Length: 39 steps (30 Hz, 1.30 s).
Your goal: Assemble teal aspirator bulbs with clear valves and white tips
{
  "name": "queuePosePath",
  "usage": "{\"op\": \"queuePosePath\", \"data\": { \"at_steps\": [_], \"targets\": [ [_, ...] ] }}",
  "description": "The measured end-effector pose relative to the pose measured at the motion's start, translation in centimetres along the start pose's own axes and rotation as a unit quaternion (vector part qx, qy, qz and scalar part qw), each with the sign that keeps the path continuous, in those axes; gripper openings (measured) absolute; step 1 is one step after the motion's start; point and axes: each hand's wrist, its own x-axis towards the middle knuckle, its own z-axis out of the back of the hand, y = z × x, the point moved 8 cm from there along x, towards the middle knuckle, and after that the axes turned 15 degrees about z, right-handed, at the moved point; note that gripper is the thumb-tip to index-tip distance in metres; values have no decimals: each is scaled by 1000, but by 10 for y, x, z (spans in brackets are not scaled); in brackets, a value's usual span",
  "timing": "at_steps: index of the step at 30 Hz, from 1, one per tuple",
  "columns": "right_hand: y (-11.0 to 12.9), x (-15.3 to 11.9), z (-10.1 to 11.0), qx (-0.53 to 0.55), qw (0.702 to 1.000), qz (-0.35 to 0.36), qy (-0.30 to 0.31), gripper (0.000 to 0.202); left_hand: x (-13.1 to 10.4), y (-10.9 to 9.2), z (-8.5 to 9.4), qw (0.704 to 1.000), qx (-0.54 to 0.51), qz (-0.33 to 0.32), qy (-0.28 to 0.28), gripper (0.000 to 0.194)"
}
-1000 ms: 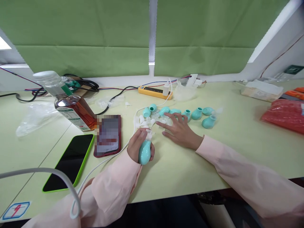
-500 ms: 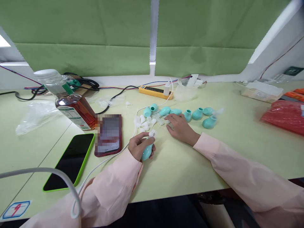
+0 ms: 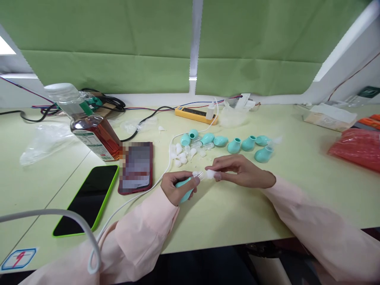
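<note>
Head view — left hand (image 3: 172, 189) gripped a teal bulb (image 3: 186, 196), right hand (image 3: 245, 171) pinched a white piece (image 3: 210, 174) just beside it — loose bulbs (image 3: 234, 146) beyond both.

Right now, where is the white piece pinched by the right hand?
In the head view, the white piece is just right of and below centre, at the fingertips of the right hand, close to the teal bulb in the left hand.

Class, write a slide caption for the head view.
A left hand grips a teal bulb while the right hand pinches a white piece near it.
</note>
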Motion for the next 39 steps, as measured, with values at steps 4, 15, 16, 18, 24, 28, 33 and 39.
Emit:
{"op": "queuePosePath", "data": {
  "at_steps": [4, 15, 16, 18, 24, 28, 33, 39],
  "targets": [
    [0, -4, -4, 75, 997, -26, -10, 22, -5, -4, 0, 997, 70, -30, -19, 16],
    [-13, -7, -7, 175, 978, -75, -83, 19, -17, -20, 1, 969, 173, -155, -89, 15],
    [-13, -7, -8, 174, 978, -83, -73, 20, -18, -22, -1, 964, 185, -174, -83, 15],
    [-12, -8, -11, 166, 981, -92, -36, 21, -18, -23, -5, 957, 204, -198, -63, 16],
    [-4, -7, -12, 82, 994, -57, 51, 18, -12, -12, -11, 965, 202, -167, -11, 17],
    [0, -6, -16, 89, 993, -35, 70, 18, -18, -16, -18, 946, 240, -219, 7, 17],
    [-7, -6, -19, 145, 988, -42, 28, 19, -20, -16, -15, 944, 237, -230, -7, 20],
    [-14, -6, -20, 215, 974, -56, -36, 20, -22, -15, -11, 953, 212, -215, -25, 18]
  ]
}}
